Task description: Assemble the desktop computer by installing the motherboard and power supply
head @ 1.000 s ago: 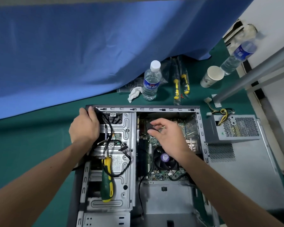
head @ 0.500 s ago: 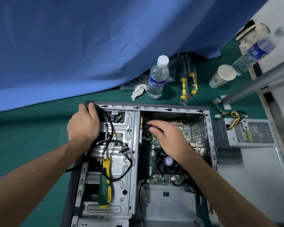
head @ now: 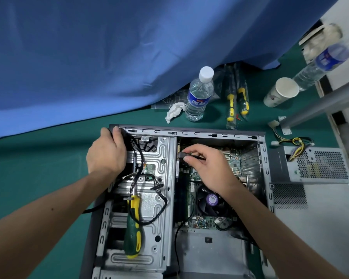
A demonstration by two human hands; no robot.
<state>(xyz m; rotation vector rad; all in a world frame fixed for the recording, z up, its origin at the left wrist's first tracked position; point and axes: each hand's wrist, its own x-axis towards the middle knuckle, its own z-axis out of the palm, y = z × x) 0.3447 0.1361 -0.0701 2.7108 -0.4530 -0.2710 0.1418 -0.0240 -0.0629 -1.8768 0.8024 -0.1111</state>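
Observation:
The open computer case lies on its side on the green table. Inside it sits the green motherboard with a black cooler fan. My left hand grips the case's far left corner. My right hand pinches a small black cable connector at the motherboard's upper left edge. The grey power supply, with its coloured wires, rests outside the case on the removed side panel to the right.
A green and yellow screwdriver lies on the drive cage among black cables. Behind the case stand a water bottle, crumpled tissue, packaged screwdrivers and a paper cup. A blue cloth hangs behind.
My right hand has shifted slightly up and left inside the case, now pinching the black connector at the board's edge. My left hand keeps its grip on the corner.

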